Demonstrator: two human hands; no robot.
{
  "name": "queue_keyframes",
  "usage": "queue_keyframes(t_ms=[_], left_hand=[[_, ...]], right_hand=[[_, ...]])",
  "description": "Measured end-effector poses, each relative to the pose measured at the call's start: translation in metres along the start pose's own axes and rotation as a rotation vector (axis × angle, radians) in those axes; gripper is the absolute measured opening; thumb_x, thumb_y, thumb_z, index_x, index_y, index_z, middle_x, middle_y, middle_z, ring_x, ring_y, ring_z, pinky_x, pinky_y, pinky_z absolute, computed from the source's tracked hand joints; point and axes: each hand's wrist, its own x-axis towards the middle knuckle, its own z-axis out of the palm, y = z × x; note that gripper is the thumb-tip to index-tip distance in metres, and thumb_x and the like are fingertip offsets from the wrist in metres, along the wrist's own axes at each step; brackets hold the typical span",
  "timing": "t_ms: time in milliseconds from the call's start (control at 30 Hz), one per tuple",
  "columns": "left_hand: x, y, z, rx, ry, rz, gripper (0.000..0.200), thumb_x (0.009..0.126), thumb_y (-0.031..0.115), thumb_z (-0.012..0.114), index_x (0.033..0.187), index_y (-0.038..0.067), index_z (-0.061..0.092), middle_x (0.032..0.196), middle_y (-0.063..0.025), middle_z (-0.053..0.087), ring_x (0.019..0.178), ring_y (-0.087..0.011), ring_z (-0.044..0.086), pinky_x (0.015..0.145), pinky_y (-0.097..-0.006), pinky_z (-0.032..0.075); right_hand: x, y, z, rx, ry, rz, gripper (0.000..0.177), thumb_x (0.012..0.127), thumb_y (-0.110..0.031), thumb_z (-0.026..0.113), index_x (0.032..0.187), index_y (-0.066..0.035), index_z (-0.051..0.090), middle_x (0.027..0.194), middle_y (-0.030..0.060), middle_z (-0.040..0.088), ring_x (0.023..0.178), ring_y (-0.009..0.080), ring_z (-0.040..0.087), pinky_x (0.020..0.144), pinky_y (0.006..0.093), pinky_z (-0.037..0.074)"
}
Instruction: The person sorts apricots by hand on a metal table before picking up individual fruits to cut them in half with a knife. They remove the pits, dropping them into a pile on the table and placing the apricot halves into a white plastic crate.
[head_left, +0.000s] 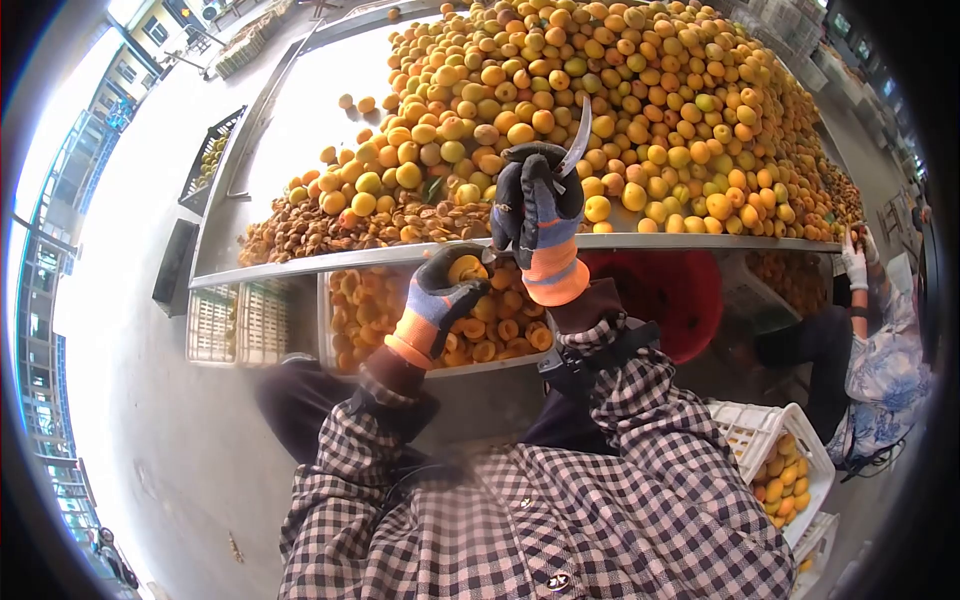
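Observation:
My left hand, in a black, grey and orange glove, is closed around a cut apricot just below the table's front edge. My right hand, gloved alike, is raised over that edge and grips a knife with a curved blade pointing up, away from the fruit. Beneath my hands a crate holds apricot halves. Behind them, whole apricots are heaped on the metal table. Brown pits and scraps lie along the table's front left.
A red tub stands under the table, right of my right forearm. White crates sit at the lower left. Another crate with apricots is by my right side. A co-worker's gloved hand is at the table's right end.

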Motion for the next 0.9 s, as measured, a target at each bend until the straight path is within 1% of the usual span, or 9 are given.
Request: queue_keyframes(t_ms=[67, 167, 267, 367, 467, 567, 633, 867, 900], left_hand=[[0.002, -0.008, 0.003, 0.034, -0.002, 0.065, 0.043, 0.077, 0.007, 0.073, 0.117, 0.001, 0.058, 0.106, -0.0051, 0.063, 0.095, -0.0119, 0.057, 0.084, -0.0262, 0.048], [0.003, -0.007, 0.009, 0.067, -0.009, 0.091, 0.044, 0.078, 0.008, 0.073, 0.118, 0.0, 0.058, 0.11, -0.006, 0.063, 0.1, -0.0125, 0.057, 0.086, -0.0272, 0.047], [0.002, 0.007, 0.015, 0.077, -0.041, 0.06, 0.043, 0.079, 0.009, 0.072, 0.118, 0.001, 0.057, 0.11, -0.0057, 0.063, 0.102, -0.0131, 0.056, 0.088, -0.0285, 0.046], [0.002, 0.011, 0.018, 0.155, -0.014, 0.11, 0.04, 0.079, 0.009, 0.071, 0.116, 0.001, 0.058, 0.108, -0.0059, 0.063, 0.102, -0.0141, 0.056, 0.09, -0.0297, 0.045], [0.006, -0.003, 0.014, 0.163, -0.048, 0.185, 0.039, 0.079, 0.007, 0.07, 0.115, 0.001, 0.058, 0.107, -0.007, 0.063, 0.101, -0.0146, 0.056, 0.09, -0.0303, 0.045], [0.009, -0.009, 0.011, 0.187, -0.036, 0.186, 0.04, 0.078, 0.005, 0.07, 0.115, 0.0, 0.057, 0.106, -0.0076, 0.063, 0.1, -0.0144, 0.057, 0.089, -0.0295, 0.045], [0.008, -0.004, 0.009, 0.203, -0.049, 0.183, 0.04, 0.077, 0.004, 0.07, 0.115, 0.0, 0.057, 0.105, -0.0078, 0.063, 0.099, -0.0143, 0.057, 0.088, -0.0292, 0.045], [0.012, 0.004, 0.014, 0.216, -0.074, 0.152, 0.039, 0.076, 0.001, 0.07, 0.113, -0.001, 0.057, 0.103, -0.0082, 0.064, 0.095, -0.0134, 0.058, 0.085, -0.0285, 0.047], [0.012, 0.006, 0.016, 0.217, -0.076, 0.149, 0.039, 0.076, 0.001, 0.07, 0.113, -0.001, 0.057, 0.103, -0.0082, 0.064, 0.095, -0.0134, 0.058, 0.085, -0.0285, 0.047]], right_hand=[[0.001, -0.001, 0.002, 0.046, -0.058, -0.053, 0.018, 0.095, -0.014, 0.052, 0.1, 0.003, 0.056, 0.055, 0.0095, 0.053, 0.031, 0.0141, 0.04, 0.029, 0.0252, 0.033], [0.0, 0.0, 0.001, 0.036, -0.082, -0.04, 0.015, 0.093, -0.008, 0.052, 0.101, 0.004, 0.056, 0.058, 0.0088, 0.054, 0.034, 0.0126, 0.043, 0.03, 0.0237, 0.033], [-0.003, 0.004, 0.001, -0.041, -0.064, -0.065, 0.013, 0.092, -0.003, 0.052, 0.1, 0.004, 0.057, 0.061, 0.0073, 0.056, 0.039, 0.0102, 0.046, 0.034, 0.0203, 0.034], [-0.004, 0.004, 0.0, -0.063, -0.089, -0.043, 0.012, 0.093, -0.006, 0.053, 0.098, 0.004, 0.058, 0.061, 0.0061, 0.055, 0.04, 0.0097, 0.045, 0.037, 0.0194, 0.034], [-0.003, 0.007, -0.003, 0.016, -0.141, 0.027, 0.014, 0.093, -0.01, 0.056, 0.096, 0.003, 0.059, 0.06, 0.0053, 0.055, 0.04, 0.0093, 0.044, 0.036, 0.0201, 0.033], [0.001, 0.015, -0.005, 0.058, -0.127, 0.064, 0.016, 0.093, -0.015, 0.058, 0.095, 0.001, 0.059, 0.059, 0.0053, 0.055, 0.037, 0.0095, 0.043, 0.035, 0.0206, 0.032], [0.001, 0.015, -0.005, 0.126, -0.011, 0.157, 0.015, 0.093, -0.017, 0.059, 0.094, -0.002, 0.06, 0.059, 0.0053, 0.055, 0.036, 0.01, 0.042, 0.033, 0.0212, 0.031], [0.003, 0.017, -0.005, 0.01, -0.005, 0.132, 0.016, 0.093, -0.023, 0.059, 0.092, -0.007, 0.059, 0.057, 0.0046, 0.054, 0.034, 0.0113, 0.042, 0.03, 0.0243, 0.031], [0.006, 0.019, -0.008, 0.062, 0.089, 0.153, 0.018, 0.094, -0.025, 0.058, 0.091, -0.007, 0.059, 0.056, 0.004, 0.053, 0.033, 0.0119, 0.041, 0.029, 0.0249, 0.031]])
